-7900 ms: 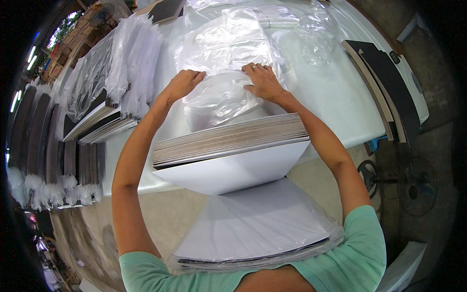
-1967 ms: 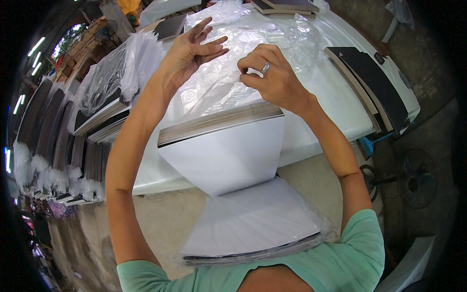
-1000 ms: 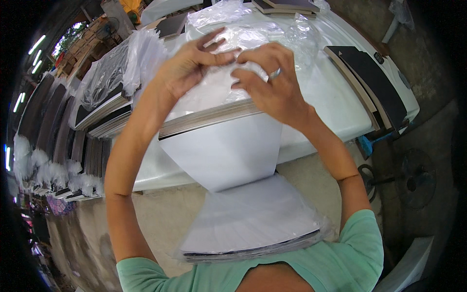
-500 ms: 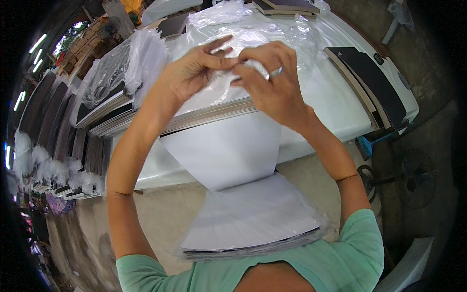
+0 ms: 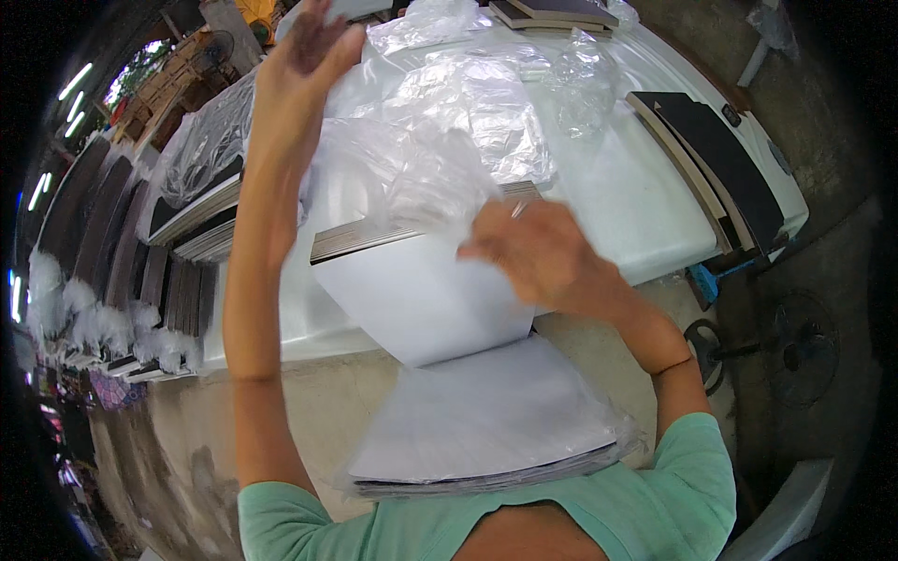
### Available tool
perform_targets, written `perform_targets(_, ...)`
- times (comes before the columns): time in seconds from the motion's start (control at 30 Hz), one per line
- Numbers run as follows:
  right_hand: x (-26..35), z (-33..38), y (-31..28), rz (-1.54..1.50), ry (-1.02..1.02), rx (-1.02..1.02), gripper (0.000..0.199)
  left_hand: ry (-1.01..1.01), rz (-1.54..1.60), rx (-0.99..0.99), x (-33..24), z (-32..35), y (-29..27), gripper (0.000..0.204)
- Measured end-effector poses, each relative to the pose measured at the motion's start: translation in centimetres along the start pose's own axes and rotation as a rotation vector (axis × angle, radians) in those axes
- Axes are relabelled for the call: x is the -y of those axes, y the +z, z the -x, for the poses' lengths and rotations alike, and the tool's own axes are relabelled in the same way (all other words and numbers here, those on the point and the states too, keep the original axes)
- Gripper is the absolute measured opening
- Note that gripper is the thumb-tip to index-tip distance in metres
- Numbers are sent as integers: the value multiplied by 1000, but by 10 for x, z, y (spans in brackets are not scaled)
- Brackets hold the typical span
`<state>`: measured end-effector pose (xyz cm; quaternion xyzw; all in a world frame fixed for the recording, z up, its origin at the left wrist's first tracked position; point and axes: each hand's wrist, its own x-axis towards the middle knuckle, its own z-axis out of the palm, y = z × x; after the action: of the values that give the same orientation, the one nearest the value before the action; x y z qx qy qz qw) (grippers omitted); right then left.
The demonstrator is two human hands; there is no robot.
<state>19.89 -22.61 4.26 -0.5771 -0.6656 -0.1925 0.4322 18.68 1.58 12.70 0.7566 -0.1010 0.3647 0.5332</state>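
Observation:
At the far left of the table my left hand [image 5: 318, 51] is raised and blurred, its thumb apart from the fingers, and I see nothing in it. My right hand [image 5: 543, 252] is closed on the edge of a crumpled clear plastic bag [image 5: 412, 173], blurred by motion. Under the bag lies a stack of flat boards [image 5: 365, 241] with grey edges. A white sheet [image 5: 430, 294] slopes from its near edge towards me. It meets a pile of white sheets in clear plastic [image 5: 486, 411] against my body.
More clear plastic bags [image 5: 505, 122] cover the middle of the white-covered table [image 5: 645, 201]. Dark-covered boards [image 5: 720, 154] lie at the right edge. Plastic-wrapped stacks [image 5: 201, 201] stand at the left, beside a row of dark bundles [image 5: 103, 224]. A fan [image 5: 795, 346] stands at right.
My hands have parted from together above the table. The left went up and left; the right came down nearer me, with the plastic bag now spread over the board stack.

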Motion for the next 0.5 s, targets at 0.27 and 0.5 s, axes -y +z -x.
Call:
perform_targets(0.27,36,-46,-31,-276,299,-420,13,49,-574,717,-47,117,43,53)
perform_targets(0.5,14,26,6,-1258,481,1174,22,-138,871,115,-31,192,-5,19)
